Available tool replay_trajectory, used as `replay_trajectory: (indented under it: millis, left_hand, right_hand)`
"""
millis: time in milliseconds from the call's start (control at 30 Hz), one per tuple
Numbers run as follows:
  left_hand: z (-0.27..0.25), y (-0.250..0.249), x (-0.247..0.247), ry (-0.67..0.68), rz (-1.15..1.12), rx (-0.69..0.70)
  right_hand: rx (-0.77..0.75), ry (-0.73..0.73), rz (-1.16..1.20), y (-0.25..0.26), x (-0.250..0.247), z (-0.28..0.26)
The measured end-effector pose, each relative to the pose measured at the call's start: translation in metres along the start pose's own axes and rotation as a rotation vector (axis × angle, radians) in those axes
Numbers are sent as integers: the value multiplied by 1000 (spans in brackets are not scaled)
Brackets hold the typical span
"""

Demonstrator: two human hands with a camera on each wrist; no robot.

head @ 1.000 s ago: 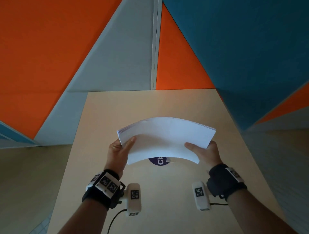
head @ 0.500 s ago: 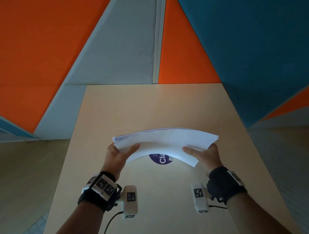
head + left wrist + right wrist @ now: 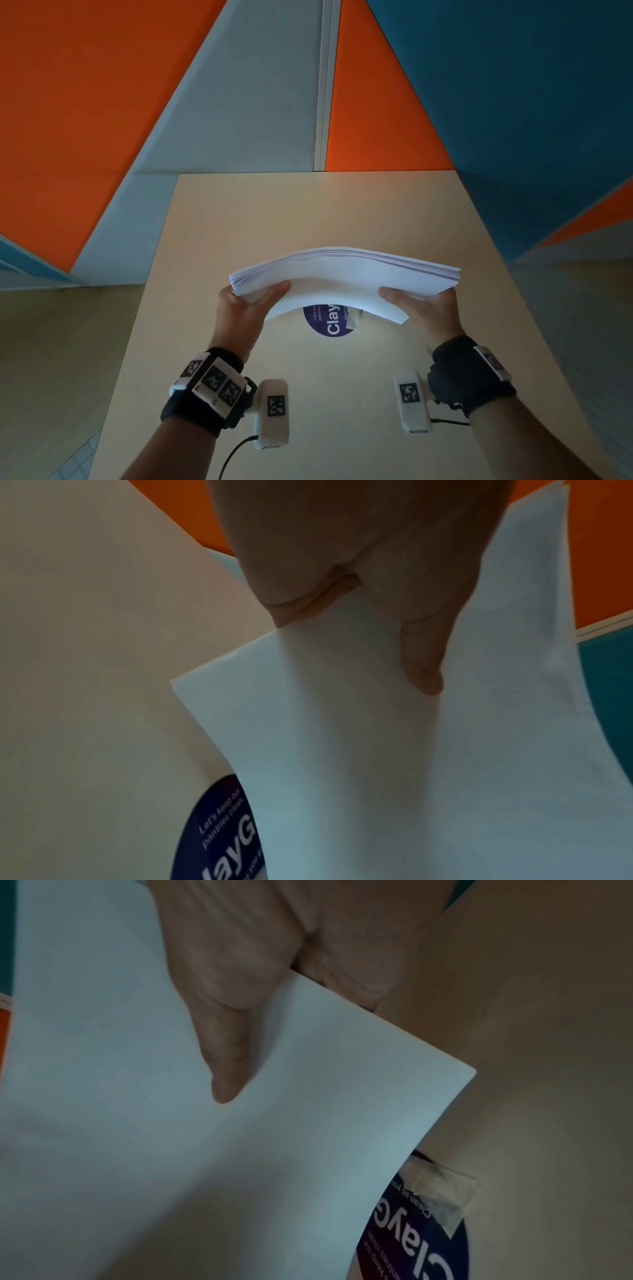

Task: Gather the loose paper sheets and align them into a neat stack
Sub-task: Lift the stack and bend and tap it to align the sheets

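Note:
A thick stack of white paper sheets (image 3: 342, 277) is held up above the beige table (image 3: 308, 212), arched upward in the middle. My left hand (image 3: 246, 301) grips its left end, thumb on the near face, fingers hidden behind. My right hand (image 3: 421, 305) grips its right end the same way. The far edges of the sheets fan slightly at the top. In the left wrist view the thumb (image 3: 423, 664) presses on the paper (image 3: 411, 777). The right wrist view shows the other thumb (image 3: 222, 1069) on the paper (image 3: 205, 1164).
A round dark-blue sticker (image 3: 329, 322) with white lettering lies on the table under the stack, with a piece of tape (image 3: 441, 1194) at its edge. Orange, grey and blue wall panels (image 3: 239, 85) stand behind the table. Floor lies to both sides.
The stack has tilted flatter, its far edge dropping toward me, so the sheet edges now show. More of the blue sticker is uncovered. Both hands keep their grip.

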State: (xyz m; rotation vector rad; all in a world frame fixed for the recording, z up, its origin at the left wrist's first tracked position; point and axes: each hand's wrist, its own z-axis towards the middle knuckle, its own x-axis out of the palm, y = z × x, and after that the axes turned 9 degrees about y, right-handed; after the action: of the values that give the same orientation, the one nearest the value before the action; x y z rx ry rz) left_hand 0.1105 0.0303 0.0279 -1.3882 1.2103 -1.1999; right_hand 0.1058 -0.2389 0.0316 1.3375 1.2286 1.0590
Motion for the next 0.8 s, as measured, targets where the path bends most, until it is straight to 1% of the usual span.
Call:
replay_trajectory:
  millis: [67, 200, 300, 367, 533, 600, 700, 800]
  left_hand:
    - [-1, 4, 1, 4, 5, -3]
    - [-2, 21, -1, -9, 92, -105]
    - [0, 22, 0, -17, 73, -138]
    - [1, 16, 2, -23, 58, -134]
    - [-5, 4, -1, -35, 40, -36]
    - [-6, 8, -2, -25, 69, -54]
    - [-8, 17, -4, -21, 153, -128]
    - [-10, 15, -5, 14, 192, -71]
  right_hand:
    - [13, 3, -8, -2, -2, -1]
    - [127, 5, -61, -22, -5, -3]
    - [116, 5, -53, -24, -4, -3]
    - [80, 11, -32, -17, -3, -3]
    - [-24, 38, -21, -4, -6, -5]
    - [0, 42, -40, -7, -8, -6]
    - [124, 46, -116, -18, -10, -7]
    - [140, 27, -104, -22, -12, -6]
